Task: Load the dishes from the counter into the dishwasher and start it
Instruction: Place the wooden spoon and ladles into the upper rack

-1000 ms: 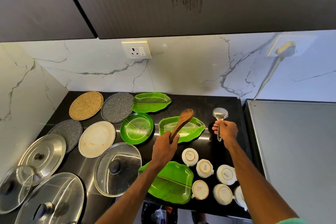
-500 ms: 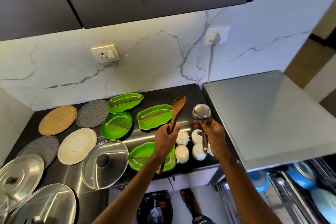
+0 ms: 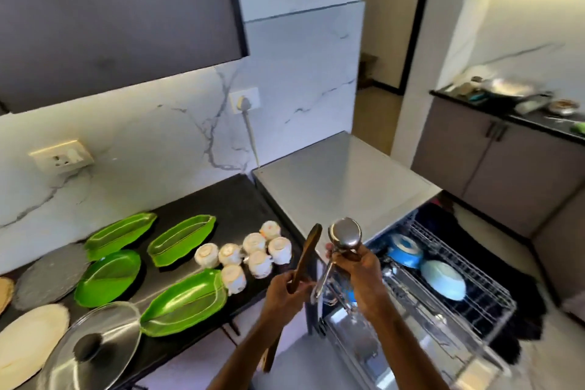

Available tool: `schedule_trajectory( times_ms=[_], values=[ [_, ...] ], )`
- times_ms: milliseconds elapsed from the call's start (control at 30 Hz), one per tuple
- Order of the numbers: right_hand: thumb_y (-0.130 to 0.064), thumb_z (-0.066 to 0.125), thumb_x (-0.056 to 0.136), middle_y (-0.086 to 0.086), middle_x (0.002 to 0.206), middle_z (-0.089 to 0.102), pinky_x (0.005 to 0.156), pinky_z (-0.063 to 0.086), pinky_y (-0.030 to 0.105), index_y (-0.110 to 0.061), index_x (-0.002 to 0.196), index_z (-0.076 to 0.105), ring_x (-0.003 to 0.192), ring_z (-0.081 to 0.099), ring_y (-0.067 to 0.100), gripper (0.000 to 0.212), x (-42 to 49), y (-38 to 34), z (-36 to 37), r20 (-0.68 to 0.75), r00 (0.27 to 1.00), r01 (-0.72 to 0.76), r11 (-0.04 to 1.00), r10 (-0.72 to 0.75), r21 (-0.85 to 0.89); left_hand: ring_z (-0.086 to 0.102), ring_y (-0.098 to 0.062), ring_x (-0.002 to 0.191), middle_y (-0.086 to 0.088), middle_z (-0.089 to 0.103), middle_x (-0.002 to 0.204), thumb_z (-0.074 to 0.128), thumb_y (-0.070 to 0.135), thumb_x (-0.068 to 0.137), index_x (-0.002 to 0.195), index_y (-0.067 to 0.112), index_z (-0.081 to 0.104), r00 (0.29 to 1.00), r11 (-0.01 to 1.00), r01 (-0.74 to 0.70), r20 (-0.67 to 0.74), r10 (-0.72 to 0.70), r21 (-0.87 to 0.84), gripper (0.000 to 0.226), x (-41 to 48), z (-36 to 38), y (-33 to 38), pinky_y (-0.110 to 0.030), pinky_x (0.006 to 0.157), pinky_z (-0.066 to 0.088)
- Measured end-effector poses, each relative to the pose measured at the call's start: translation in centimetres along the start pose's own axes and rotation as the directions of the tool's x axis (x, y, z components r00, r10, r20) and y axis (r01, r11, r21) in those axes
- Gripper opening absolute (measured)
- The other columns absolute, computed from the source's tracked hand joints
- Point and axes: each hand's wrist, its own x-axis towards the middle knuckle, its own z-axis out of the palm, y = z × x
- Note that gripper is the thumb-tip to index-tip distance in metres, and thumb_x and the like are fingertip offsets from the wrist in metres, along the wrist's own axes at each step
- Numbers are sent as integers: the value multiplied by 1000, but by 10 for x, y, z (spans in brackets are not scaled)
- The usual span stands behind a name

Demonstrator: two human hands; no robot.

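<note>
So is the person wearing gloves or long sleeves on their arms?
No. The left hand and right hand are bare, with no gloves. Both forearms are bare too: no sleeve, watch or bracelet shows in this view. Rings are too blurred to tell.

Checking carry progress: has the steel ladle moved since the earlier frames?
Yes. In the right hand, the steel ladle has gone rightward, from over the black counter behind the white cups to over the dishwasher rack.

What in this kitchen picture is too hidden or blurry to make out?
Head view only.
Far counter clutter: blurred, too small to name.
Woven mat: cut off by the left edge.
Ladle handle: partly covered by the right hand.
Dishwasher rack beneath that hand: blurred, blocked by it.
</note>
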Motion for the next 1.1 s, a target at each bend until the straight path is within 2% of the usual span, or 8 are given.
schedule_trajectory(
  times_ms=[100, 200, 333, 467, 600, 700, 867, 1100],
  values=[
    [16, 63, 86, 18, 99, 76, 74, 63, 32, 1, 105, 71, 84, 74, 25, 25, -11, -17, -49, -44, 998, -43, 988, 50, 146, 43, -8, 42, 10, 50, 45, 64, 10, 96, 80, 13, 64, 994, 997, 74, 87, -71, -32, 17, -8, 44, 19, -19, 40, 33],
    [16, 63, 86, 24, 107, 73, 82, 58, 37, 2, 108, 70, 92, 70, 31, 27, -17, -22, -106, -77, 996, -36, 985, 49, 170, 34, -7, 34, 5, 51, 46, 63, 12, 98, 90, 2, 69, 978, 960, 191, 119, -169, -207, 14, -13, 89, 30, -17, 35, 24],
    [12, 67, 85, 25, 109, 73, 82, 59, 37, 4, 110, 70, 95, 70, 30, 27, -31, -29, -194, -128, 987, -73, 984, 95, 165, 36, -6, 35, -7, 77, 81, 61, 13, 98, 106, 2, 70, 958, 903, 272, 180, -222, -334, 16, -25, 160, 46, -16, 36, 25],
    [12, 68, 85, 19, 108, 75, 76, 62, 31, 3, 114, 69, 95, 72, 27, 30, -46, -34, -267, -133, 982, -111, 976, 137, 186, 45, -5, 41, 3, 63, 61, 74, 25, 91, 105, 4, 73, 960, 951, 229, 211, -185, -207, 25, -50, 231, 64, -16, 40, 35],
    [10, 68, 86, 21, 113, 73, 83, 62, 36, 1, 118, 66, 101, 72, 31, 33, -52, -38, -316, -113, 971, -178, 952, 211, 250, 46, 0, 40, -9, 75, 84, 75, 24, 88, 106, 3, 71, 947, 944, 252, 253, -196, -213, 28, -62, 285, 72, -13, 38, 36],
    [7, 67, 89, 23, 115, 72, 86, 61, 39, 3, 121, 64, 103, 71, 34, 33, -44, -40, -335, -87, 969, -200, 943, 230, 265, 44, -1, 40, -21, 71, 82, 75, 33, 87, 103, 8, 72, 950, 939, 269, 219, -223, -212, 30, -55, 303, 72, -15, 37, 35],
    [7, 65, 90, 22, 111, 73, 82, 62, 39, 4, 121, 64, 98, 72, 32, 31, -26, -34, -352, -151, 951, -220, 933, 270, 286, 46, -6, 48, 4, 63, 64, 67, 38, 95, 95, 13, 73, 942, 931, 323, 153, -299, -172, 25, -23, 313, 58, -21, 44, 37],
    [5, 69, 88, 22, 109, 73, 79, 63, 38, -7, 111, 71, 94, 74, 33, 26, 18, 0, -365, -267, 901, -284, 930, 343, 235, 46, -8, 49, 2, 53, 61, 59, 23, 96, 86, 12, 64, 933, 935, 349, 114, -341, -62, 16, 56, 338, 27, -25, 46, 39]
  ],
)
